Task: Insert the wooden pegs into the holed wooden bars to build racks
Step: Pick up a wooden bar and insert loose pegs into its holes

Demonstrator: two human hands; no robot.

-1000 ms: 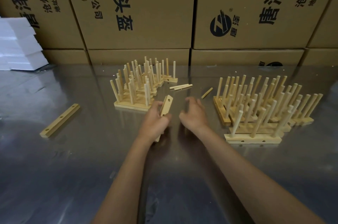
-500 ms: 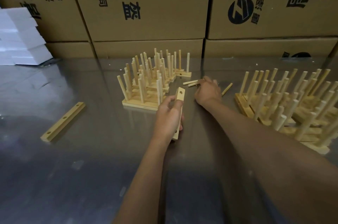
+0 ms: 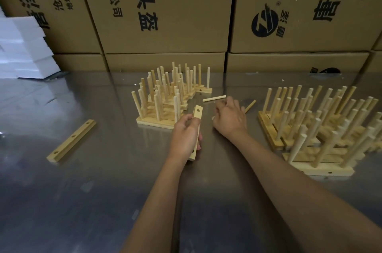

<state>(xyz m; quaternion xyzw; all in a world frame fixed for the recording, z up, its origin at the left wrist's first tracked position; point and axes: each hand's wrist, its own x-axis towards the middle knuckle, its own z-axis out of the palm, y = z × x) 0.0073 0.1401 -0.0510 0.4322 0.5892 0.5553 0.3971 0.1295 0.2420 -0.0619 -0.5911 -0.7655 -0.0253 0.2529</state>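
left hand point(image 3: 186, 137) grips the bar point(image 3: 197, 126), long axis toward the counter's far edge; right hand point(image 3: 230, 117), curled over a peg point(image 3: 213, 118), just beside

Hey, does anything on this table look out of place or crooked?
Nothing damaged. Some pegs in the right racks lean rather than stand straight, and one empty bar lies alone at the left, apart from the rest.
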